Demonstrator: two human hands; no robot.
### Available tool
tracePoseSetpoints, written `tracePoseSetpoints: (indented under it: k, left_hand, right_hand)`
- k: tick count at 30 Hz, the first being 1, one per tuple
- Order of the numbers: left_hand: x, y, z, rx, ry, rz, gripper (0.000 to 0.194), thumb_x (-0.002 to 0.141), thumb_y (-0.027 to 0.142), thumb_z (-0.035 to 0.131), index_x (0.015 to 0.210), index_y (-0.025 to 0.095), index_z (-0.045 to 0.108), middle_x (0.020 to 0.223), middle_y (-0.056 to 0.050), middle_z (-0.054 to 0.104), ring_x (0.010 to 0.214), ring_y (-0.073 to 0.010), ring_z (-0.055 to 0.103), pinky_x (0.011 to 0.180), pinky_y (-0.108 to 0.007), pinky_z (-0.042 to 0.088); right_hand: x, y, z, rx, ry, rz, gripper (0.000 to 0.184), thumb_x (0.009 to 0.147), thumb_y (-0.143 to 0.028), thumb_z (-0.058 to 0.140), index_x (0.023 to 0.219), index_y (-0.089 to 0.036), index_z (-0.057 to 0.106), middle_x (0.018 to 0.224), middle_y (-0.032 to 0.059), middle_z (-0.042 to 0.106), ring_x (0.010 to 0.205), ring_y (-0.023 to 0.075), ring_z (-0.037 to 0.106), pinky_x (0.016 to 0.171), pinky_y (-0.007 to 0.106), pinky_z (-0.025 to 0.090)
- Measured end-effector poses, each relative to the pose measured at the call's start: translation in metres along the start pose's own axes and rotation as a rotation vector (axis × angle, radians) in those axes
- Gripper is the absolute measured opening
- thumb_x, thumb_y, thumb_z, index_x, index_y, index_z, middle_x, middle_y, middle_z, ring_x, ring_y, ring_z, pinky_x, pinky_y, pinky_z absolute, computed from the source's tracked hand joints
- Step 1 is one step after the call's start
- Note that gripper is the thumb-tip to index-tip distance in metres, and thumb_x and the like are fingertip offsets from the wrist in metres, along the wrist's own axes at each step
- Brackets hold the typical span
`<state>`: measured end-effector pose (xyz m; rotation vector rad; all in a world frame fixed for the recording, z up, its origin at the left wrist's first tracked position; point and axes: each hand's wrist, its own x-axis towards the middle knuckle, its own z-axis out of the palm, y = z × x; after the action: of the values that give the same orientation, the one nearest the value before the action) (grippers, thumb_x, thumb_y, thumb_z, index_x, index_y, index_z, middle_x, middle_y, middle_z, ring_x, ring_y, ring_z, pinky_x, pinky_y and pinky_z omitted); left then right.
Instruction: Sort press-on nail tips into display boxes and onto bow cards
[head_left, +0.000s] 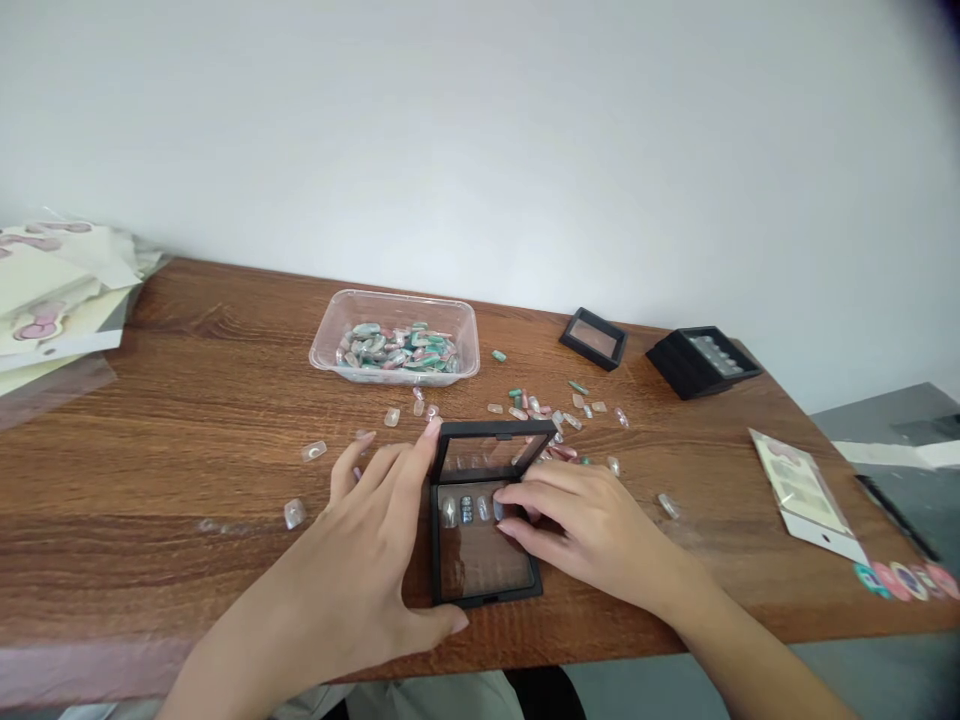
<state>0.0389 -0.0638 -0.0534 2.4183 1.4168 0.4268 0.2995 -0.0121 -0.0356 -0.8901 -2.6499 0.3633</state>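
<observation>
A black display case (487, 565) lies with its windowed lid (480, 430) raised. Inside, several press-on nails (466, 510) stand in a row along the back of the clear panel. My left hand (352, 560) grips the case from the left, its index fingertip at the lid's upper corner and its thumb by the front edge. My right hand (592, 530) reaches in from the right, fingers pinched on a pale press-on nail (499, 508) at the row's right end; fingertips partly cover that nail.
Loose press-on nails (571, 421) are scattered around the wooden table (225, 340). Behind the case stands a clear plastic tub (322, 345) of nails. Further right are a small black frame (595, 338), stacked black cases (701, 362) and a packaged card (806, 490). Packets (60, 290) pile up at left.
</observation>
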Motion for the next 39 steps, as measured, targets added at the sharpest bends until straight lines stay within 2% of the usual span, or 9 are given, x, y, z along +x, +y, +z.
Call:
tracePoseSetpoints:
  k: [6,12,14,17,20,25,31,36,39]
  left_hand:
    - [-0.003,-0.001,0.001,0.025,0.018,0.005,0.134,0.072,0.052,0.077,0.160,0.009,-0.014,0.155,-0.028,0.040,0.144,-0.0452,0.037,0.119,-0.069,0.017]
    - [-0.003,-0.005,0.004,0.044,0.059,0.029,0.139,0.073,0.053,0.077,0.158,0.015,-0.025,0.155,-0.028,0.043,0.139,-0.0476,0.044,0.112,-0.073,0.030]
    - [-0.002,-0.006,0.006,0.054,0.073,0.028,0.138,0.074,0.054,0.076,0.159,0.015,-0.025,0.154,-0.027,0.045,0.138,-0.0482,0.045,0.111,-0.074,0.032]
    - [-0.003,-0.008,0.009,0.055,0.108,0.028,0.138,0.072,0.055,0.077,0.160,0.018,-0.022,0.153,-0.026,0.047,0.135,-0.0481,0.049,0.110,-0.073,0.034]
    - [-0.005,-0.010,0.012,0.069,0.143,0.028,0.137,0.070,0.056,0.076,0.161,0.020,-0.021,0.151,-0.024,0.049,0.131,-0.0488,0.052,0.106,-0.072,0.040]
    - [-0.010,-0.018,0.023,0.137,0.186,0.014,0.139,0.065,0.059,0.075,0.162,0.017,-0.015,0.149,-0.029,0.048,0.128,-0.0614,0.048,0.083,-0.072,0.052]
    - [-0.009,-0.025,0.028,0.088,0.208,0.077,0.134,0.070,0.055,0.074,0.162,0.019,-0.016,0.150,-0.024,0.051,0.129,-0.0517,0.054,0.104,-0.071,0.041]
    - [-0.005,-0.018,0.022,0.111,0.248,0.091,0.138,0.066,0.053,0.076,0.162,0.015,-0.016,0.144,-0.028,0.055,0.123,-0.0542,0.058,0.098,-0.073,0.045]
    - [-0.004,-0.013,0.018,0.108,0.247,0.095,0.139,0.067,0.053,0.076,0.161,0.015,-0.018,0.142,-0.027,0.058,0.121,-0.0510,0.060,0.099,-0.071,0.045]
  right_hand:
    - [-0.001,0.000,-0.005,0.023,0.076,0.014,0.015,0.101,-0.029,0.061,0.103,-0.019,0.073,0.079,0.0013,0.068,0.070,0.0138,0.062,0.062,0.026,0.043]
    - [-0.006,0.009,-0.019,0.095,0.178,0.006,0.010,0.098,-0.019,0.062,0.096,-0.019,0.072,0.076,0.0010,0.068,0.067,0.0132,0.061,0.062,0.025,0.044]
    - [-0.010,0.018,-0.027,0.097,0.259,0.084,0.012,0.097,-0.017,0.061,0.091,-0.020,0.071,0.075,0.0006,0.068,0.066,0.0131,0.060,0.062,0.026,0.044]
    - [-0.020,0.040,-0.039,0.011,0.376,0.296,0.013,0.098,-0.023,0.060,0.091,-0.021,0.072,0.073,0.0003,0.066,0.062,0.0136,0.057,0.061,0.027,0.044]
    - [-0.030,0.064,-0.048,-0.085,0.310,0.447,0.015,0.099,-0.026,0.060,0.102,-0.022,0.074,0.075,0.0008,0.064,0.064,0.0151,0.057,0.061,0.028,0.044]
    - [-0.033,0.085,-0.048,-0.037,0.193,0.497,0.020,0.099,-0.026,0.060,0.110,-0.022,0.076,0.086,0.0022,0.066,0.070,0.0149,0.060,0.067,0.027,0.047]
    - [-0.029,0.092,-0.042,-0.030,0.155,0.478,0.021,0.098,-0.026,0.061,0.111,-0.021,0.077,0.088,0.0024,0.066,0.071,0.0138,0.059,0.068,0.027,0.047]
    - [-0.028,0.096,-0.040,-0.098,0.152,0.432,0.018,0.098,-0.026,0.062,0.105,-0.020,0.078,0.088,0.0027,0.069,0.070,0.0134,0.061,0.067,0.026,0.048]
    - [-0.027,0.096,-0.038,-0.149,0.164,0.400,0.019,0.099,-0.029,0.061,0.100,-0.020,0.077,0.084,0.0028,0.068,0.072,0.0148,0.061,0.068,0.027,0.048]
